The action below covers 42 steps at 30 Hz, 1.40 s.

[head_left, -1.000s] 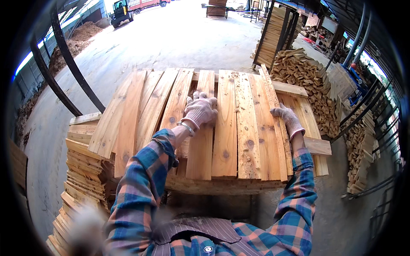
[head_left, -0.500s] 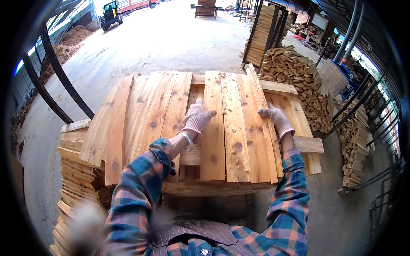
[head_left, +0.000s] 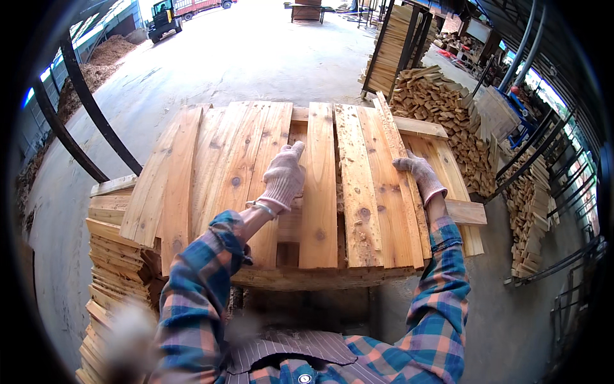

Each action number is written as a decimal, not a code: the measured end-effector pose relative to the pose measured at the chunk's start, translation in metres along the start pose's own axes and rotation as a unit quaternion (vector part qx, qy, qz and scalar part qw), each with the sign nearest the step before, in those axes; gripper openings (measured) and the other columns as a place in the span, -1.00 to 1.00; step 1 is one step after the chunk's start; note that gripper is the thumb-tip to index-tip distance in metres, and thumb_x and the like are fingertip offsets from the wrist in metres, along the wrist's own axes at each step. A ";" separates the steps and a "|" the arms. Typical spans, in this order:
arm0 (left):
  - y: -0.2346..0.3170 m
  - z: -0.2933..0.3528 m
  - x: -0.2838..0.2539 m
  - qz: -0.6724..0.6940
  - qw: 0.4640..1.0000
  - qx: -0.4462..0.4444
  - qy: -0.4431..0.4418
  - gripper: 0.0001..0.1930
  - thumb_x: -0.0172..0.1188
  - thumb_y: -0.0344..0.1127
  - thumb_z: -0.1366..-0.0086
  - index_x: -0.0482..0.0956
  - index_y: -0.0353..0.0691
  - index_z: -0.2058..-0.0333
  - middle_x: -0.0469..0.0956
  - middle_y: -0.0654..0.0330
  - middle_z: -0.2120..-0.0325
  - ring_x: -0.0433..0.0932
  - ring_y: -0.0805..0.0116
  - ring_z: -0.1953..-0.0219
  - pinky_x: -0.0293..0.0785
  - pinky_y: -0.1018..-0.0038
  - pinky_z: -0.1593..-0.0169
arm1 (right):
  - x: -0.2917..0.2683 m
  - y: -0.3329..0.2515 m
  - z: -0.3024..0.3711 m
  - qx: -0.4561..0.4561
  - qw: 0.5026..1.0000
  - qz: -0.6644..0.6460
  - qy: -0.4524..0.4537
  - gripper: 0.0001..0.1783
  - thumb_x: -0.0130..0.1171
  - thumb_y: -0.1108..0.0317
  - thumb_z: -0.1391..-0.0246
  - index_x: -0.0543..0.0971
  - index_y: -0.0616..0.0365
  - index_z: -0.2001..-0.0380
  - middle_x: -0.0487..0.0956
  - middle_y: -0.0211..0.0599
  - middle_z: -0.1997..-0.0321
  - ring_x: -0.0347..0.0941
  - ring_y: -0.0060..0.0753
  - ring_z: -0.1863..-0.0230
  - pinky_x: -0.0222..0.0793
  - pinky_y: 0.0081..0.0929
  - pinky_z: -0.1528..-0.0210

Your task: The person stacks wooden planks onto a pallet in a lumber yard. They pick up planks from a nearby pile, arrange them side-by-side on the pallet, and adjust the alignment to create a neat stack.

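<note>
Light wooden boards lie side by side in a layer before me. My left hand, in a pale knitted glove, is over the gap left of a smooth board. Its visible fingers point forward, loosely bent; the others are hidden, and no board shows inside the hand. My gloved right hand is closed around a narrow rough-edged board, which lies slightly askew on top of the layer. Between the hands are a sawdust-strewn board and a knotty board. A crosspiece shows beneath on the right.
A stack of boards stands at the left, near dark metal posts. To the right lie a heap of cut wood and dark metal rails. Far back are a small loader vehicle and a red truck.
A narrow gap has opened between the smooth board and the sawdust-strewn one. The boards by my right hand have shifted slightly right with it. My left hand has moved a little left, off the smooth board.
</note>
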<state>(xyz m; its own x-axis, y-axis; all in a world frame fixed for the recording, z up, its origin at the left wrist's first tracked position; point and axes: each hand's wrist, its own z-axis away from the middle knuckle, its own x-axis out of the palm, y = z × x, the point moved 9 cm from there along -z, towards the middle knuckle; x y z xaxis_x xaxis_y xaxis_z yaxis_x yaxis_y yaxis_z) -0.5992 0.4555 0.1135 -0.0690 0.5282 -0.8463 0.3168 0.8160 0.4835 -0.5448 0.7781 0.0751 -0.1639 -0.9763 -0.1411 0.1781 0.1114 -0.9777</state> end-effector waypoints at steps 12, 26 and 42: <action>-0.098 0.027 -0.028 -0.162 0.985 0.055 -0.029 -0.24 -0.02 0.28 -0.28 0.28 -0.22 -0.24 0.24 -0.02 -0.26 0.10 0.01 -0.35 0.01 0.14 -0.35 | 0.050 -0.012 -0.003 -0.025 0.998 -0.037 -0.043 -0.20 0.32 0.28 0.11 0.30 0.51 -0.17 0.57 -0.08 0.07 0.54 -0.44 0.27 0.48 -0.56 0.20; -0.085 0.026 -0.032 -0.156 0.985 0.071 -0.029 -0.29 0.09 0.21 -0.23 0.35 -0.21 -0.18 0.30 0.03 -0.21 0.18 0.03 -0.30 0.07 0.14 -0.31 | 0.009 -0.032 -0.011 0.062 0.834 0.534 0.126 0.28 0.42 -0.14 0.36 0.08 0.26 -0.37 0.55 0.21 0.00 0.49 0.06 -0.06 0.38 -0.21 -0.11; -0.091 0.023 -0.042 -0.038 0.994 0.073 -0.076 -0.31 0.16 0.19 -0.21 0.40 -0.18 -0.16 0.36 0.04 -0.17 0.23 0.05 -0.27 0.12 0.15 -0.29 | -0.066 0.021 -0.017 -0.095 0.880 0.431 0.175 -0.35 0.14 -0.08 -0.09 0.44 -0.01 -0.19 0.56 -0.09 -0.08 0.49 0.05 -0.07 0.37 -0.22 -0.11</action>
<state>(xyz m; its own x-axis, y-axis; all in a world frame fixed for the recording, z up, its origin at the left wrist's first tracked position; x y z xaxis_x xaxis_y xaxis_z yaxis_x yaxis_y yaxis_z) -0.6032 0.3540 0.1002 0.0415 0.4155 -0.9086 0.4503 0.8040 0.3882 -0.5464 0.8481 0.0609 -0.3424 -0.4004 -0.8500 0.2235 0.8440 -0.4876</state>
